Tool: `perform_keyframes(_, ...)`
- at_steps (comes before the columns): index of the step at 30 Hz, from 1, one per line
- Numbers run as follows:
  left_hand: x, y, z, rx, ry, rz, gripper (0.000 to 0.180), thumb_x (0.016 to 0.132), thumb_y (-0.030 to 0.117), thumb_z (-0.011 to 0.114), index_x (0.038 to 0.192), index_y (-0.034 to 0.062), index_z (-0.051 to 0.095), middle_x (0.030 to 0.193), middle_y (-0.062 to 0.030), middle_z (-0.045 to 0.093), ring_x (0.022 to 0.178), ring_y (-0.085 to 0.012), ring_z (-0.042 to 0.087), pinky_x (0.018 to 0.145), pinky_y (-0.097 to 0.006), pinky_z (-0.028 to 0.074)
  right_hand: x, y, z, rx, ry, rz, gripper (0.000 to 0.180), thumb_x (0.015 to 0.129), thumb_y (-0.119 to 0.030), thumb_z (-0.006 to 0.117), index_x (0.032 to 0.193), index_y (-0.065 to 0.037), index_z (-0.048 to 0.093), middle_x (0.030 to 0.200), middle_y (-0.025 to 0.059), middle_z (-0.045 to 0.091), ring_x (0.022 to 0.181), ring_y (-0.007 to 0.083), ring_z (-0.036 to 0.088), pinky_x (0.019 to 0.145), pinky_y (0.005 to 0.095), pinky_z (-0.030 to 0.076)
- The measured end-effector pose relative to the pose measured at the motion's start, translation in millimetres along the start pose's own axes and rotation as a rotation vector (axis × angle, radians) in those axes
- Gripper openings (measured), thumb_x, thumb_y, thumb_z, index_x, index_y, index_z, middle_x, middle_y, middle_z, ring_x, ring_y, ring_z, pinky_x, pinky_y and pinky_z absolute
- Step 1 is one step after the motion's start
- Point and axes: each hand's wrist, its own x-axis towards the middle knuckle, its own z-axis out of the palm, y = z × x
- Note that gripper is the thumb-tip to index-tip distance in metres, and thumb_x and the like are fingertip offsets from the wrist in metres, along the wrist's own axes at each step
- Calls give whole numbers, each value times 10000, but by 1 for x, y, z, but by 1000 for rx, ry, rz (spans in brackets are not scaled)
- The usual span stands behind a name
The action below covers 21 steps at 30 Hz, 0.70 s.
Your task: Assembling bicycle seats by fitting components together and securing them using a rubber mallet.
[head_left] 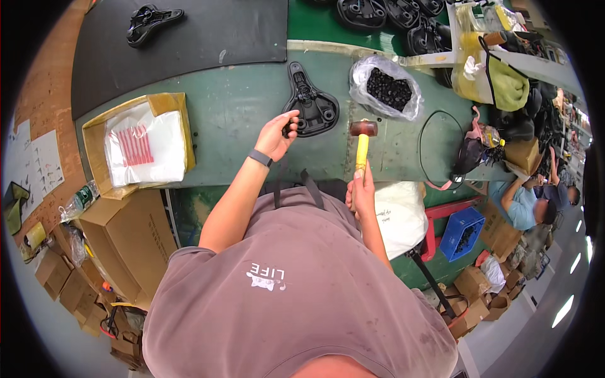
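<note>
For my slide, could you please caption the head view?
Left hand touches black saddle base; right hand holds yellow-handled mallet.

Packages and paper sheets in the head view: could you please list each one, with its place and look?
Open cardboard box: bench left, tan, holding white bags with red print.
Clear plastic bag: beyond the mallet, full of small black parts.
Closed cardboard boxes: floor at left, brown.
Paper sheets: far left, white with small drawings.
Blue crate: floor at right.
</note>
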Motion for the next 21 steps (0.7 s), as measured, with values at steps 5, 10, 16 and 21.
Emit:
perform_keyframes(5,-11,-29,7,-34,-189,-97,335,1128,54,653,1449,-40,663,1257,-83,741,1064,-124,696,876,-249,594,-17,5,6,61,12,-59,657,1215,-224,479,1808,-326,217,751,22,537,475,101,489,381,275,406)
perform_keyframes(10,28,-66,29,278,-113,33,324,1144,103,658,1444,-21,673,1148,-42,765,923,-83,686,780,-237,581,-30,12,6,158,-10,-118,663,1217,-216,477,1811,-314,202,761,23,541,480,101,496,384,277,412)
perform_keyframes(16,78,-96,44,812,12,368,247,1110,101,694,1316,3,788,884,-19,749,685,-63,595,612,-247,479,-26,10,-4,130,-64,-158,702,1206,-202,504,1822,-253,171,762,17,527,484,95,483,390,274,418)
perform_keyframes(21,90,-97,43,897,122,365,292,1083,117,722,1345,35,819,827,-2,745,663,-70,613,613,-267,496,-4,1,-21,47,-124,-202,721,1195,-209,554,1820,-245,196,745,8,527,481,97,491,403,283,437)
